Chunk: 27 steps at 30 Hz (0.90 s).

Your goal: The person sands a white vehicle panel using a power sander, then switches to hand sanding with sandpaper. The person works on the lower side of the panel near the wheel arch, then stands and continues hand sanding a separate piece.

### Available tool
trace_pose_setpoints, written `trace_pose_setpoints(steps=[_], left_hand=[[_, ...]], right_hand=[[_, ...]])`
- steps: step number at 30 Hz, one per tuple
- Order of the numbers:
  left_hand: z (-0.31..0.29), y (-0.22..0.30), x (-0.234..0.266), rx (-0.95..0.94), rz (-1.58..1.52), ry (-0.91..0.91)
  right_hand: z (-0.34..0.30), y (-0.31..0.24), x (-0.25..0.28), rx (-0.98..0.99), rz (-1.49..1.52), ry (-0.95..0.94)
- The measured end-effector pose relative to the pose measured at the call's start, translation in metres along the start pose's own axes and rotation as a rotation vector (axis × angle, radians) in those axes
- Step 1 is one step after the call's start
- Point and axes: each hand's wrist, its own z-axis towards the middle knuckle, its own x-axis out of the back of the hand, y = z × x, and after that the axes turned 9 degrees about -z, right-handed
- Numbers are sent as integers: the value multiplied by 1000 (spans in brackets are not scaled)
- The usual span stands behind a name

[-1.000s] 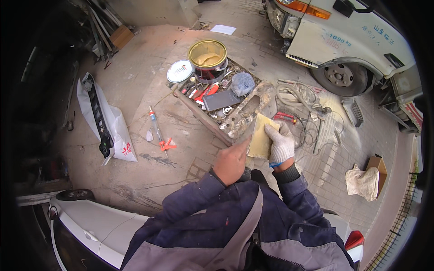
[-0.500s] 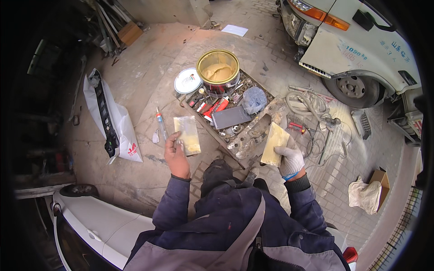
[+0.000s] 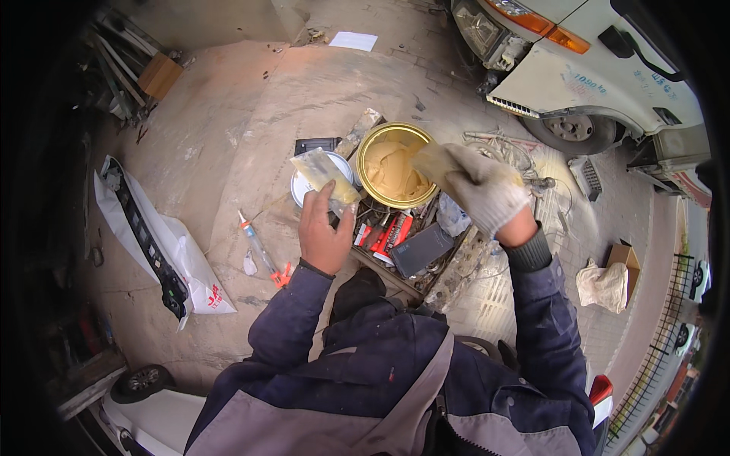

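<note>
In my bare left hand [image 3: 325, 234] is a flat, pale, putty-smeared spreader [image 3: 328, 176], pinched by its lower edge above a round white lid [image 3: 299, 190]. My right hand [image 3: 487, 190], in a whitish work glove, grips a second flat spreader [image 3: 432, 161]. That spreader is tilted over the right side of an open can [image 3: 374, 196] with a gold rim. Beige putty [image 3: 395, 171] shows inside the can. Whether the spreader's edge touches the putty I cannot tell. The glove hides part of the right-hand spreader.
Below the can, a tool tray holds red tubes [image 3: 395, 228], a dark grey box [image 3: 424, 249] and a crumpled plastic bag [image 3: 452, 216]. A caulking tube [image 3: 258, 247] lies left. A black part on white wrapping [image 3: 144, 235] is farther left; a pale truck [image 3: 593, 83] stands far right.
Both hands have moved forward and up with their spreaders. The right one has come left to the can's rim and the left one over the lid. The view has shifted too.
</note>
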Motion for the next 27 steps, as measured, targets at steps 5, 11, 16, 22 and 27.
trace_pose_setpoints(steps=[5, 11, 16, 22, 27], left_hand=[[32, -5, 3, -105, 89, -191], [49, -10, 6, -100, 63, -254], [61, -6, 5, -90, 21, -332], [72, -5, 6, -34, -29, -474], [74, -5, 4, -59, -30, -489]], right_hand=[[76, -30, -69, -1, -439, -288], [105, -19, -120, 22, -431, -405], [107, 2, -137, -39, -372, -480], [107, 18, -156, 62, -325, -458], [110, 20, -157, 48, -285, -510]])
